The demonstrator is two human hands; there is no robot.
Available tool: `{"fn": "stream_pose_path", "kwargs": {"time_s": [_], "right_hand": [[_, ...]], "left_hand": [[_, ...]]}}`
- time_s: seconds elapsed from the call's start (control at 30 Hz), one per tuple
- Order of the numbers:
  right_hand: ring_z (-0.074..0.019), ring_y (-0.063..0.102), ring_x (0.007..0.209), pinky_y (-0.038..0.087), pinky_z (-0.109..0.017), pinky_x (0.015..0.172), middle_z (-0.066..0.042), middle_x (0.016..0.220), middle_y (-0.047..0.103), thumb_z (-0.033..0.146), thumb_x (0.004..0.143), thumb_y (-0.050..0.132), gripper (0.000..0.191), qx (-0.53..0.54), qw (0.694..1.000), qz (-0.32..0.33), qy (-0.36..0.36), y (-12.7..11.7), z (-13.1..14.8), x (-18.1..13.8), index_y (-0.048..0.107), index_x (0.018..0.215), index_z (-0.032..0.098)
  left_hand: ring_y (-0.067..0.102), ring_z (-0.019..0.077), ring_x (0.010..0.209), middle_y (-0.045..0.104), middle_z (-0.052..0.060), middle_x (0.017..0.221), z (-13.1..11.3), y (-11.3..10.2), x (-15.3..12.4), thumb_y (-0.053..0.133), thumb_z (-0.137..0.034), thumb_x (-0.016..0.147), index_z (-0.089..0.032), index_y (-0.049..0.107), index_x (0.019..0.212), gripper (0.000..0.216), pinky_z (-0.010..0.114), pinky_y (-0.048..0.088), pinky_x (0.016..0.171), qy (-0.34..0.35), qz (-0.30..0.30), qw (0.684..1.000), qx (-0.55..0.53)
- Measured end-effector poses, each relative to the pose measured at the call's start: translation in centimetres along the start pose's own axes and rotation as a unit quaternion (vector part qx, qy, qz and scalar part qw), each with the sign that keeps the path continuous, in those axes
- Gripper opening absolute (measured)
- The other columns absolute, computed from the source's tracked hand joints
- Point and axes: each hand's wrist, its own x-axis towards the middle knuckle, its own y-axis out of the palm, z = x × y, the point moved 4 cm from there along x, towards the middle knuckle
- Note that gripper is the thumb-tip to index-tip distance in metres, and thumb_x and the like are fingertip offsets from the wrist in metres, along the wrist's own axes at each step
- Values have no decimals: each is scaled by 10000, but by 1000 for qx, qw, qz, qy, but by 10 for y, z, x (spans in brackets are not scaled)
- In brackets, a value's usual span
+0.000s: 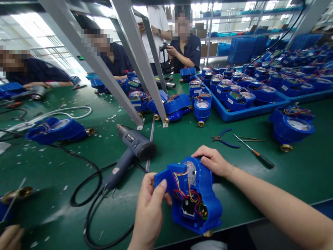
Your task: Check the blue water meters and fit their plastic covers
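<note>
At lower centre of the frame, an opened blue water meter (194,198) sat on the green table (286,177), gripped from both sides: left hand (149,208) clasped its left housing block, thumb on top; right hand (214,161) curled over its far rim beside the dial. Coloured wires lay exposed inside. A grey heat gun (130,149) lay just left; blue pliers (225,139) and a screwdriver (256,154) lay to the upper right.

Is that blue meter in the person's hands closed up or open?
Open. The blue meter, gripped by the left hand and right hand, has no cover: coloured wires and dial lie exposed.
</note>
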Motion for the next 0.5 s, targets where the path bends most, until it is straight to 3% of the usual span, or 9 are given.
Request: {"fn": "stream_pose_path", "kwargs": {"time_s": [0.17,0.23,0.3,0.4,0.5], "right_hand": [[-191,625,859,489,-373,814,-63,904,676,658,948,454,549,40,999,0,-1,5,-10,8,689,911,162],[-178,623,819,498,-362,790,-52,872,659,665,960,415,570,61,997,-33,18,-1,-21,3,660,888,155],[-166,620,769,510,-345,750,-42,839,645,665,980,353,591,80,993,-77,45,-11,-34,-4,634,880,155],[-180,637,777,527,-361,748,-51,863,652,666,988,303,610,84,985,-126,78,-27,-43,-20,628,924,154],[-253,596,1093,463,-451,986,-103,1129,633,693,964,318,615,43,979,-177,93,-34,-27,-43,644,1052,178]], "left_hand": [[577,135,663,597,9,946,-9,-8,-12,683,-340,731,-235,510,1134,451,219,472,492,-94,30,994,-54],[588,141,656,599,31,1025,-11,-13,-15,699,-366,704,-242,502,1239,584,221,463,467,-101,41,993,-40],[583,138,610,620,32,973,-9,-12,-17,696,-390,711,-245,481,1315,658,212,440,431,-115,64,991,-36],[589,132,588,671,41,911,-2,-1,-19,622,-394,791,-229,476,1334,586,185,422,410,-150,97,980,-84],[597,121,590,704,60,942,8,13,-16,478,-393,886,-192,562,1226,403,169,409,397,-196,102,959,-177]]}}
